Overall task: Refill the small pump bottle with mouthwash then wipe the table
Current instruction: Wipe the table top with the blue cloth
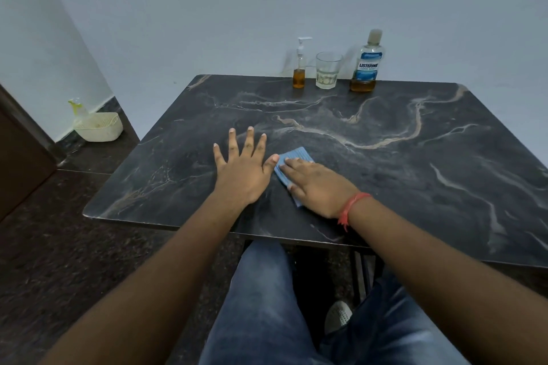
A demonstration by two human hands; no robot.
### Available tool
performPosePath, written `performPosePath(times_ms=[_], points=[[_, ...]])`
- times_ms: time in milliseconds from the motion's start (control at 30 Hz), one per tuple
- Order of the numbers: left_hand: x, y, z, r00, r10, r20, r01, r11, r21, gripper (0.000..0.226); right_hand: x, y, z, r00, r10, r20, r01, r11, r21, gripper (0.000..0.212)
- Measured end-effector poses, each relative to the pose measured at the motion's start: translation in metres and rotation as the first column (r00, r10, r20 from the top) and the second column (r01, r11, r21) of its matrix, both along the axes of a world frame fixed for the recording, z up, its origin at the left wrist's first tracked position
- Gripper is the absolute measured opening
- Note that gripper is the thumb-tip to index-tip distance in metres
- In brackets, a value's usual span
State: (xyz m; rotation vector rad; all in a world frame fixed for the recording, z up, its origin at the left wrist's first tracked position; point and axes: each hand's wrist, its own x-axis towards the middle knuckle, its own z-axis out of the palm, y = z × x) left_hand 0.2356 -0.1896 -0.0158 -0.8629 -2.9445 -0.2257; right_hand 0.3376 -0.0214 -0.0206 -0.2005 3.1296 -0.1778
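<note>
A small clear pump bottle point(300, 68) with amber liquid in its lower part stands at the far edge of the dark marble table point(415, 157). To its right stands the mouthwash bottle point(366, 64), capped, with amber liquid low inside. A folded blue cloth point(292, 158) lies flat on the table near the front. My right hand point(318, 187) presses flat on the cloth and covers most of it. My left hand point(241, 166) rests flat on the bare table beside the cloth, fingers spread, thumb touching the cloth's edge.
A clear drinking glass point(327, 69) with a little water stands between the two bottles. On the floor to the left sits a white basket point(99, 126) with a spray bottle point(77, 108) behind it. My legs are under the table's front edge.
</note>
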Motion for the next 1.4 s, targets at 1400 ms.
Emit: performPosePath(times_ms=[1400], points=[[0.011,0.043,-0.009,0.995,-0.098,0.010,0.098,0.995,-0.004,0.085,0.077,0.016,-0.006,0.978,-0.198,-0.071,0.198,0.980,-0.020,0.055]])
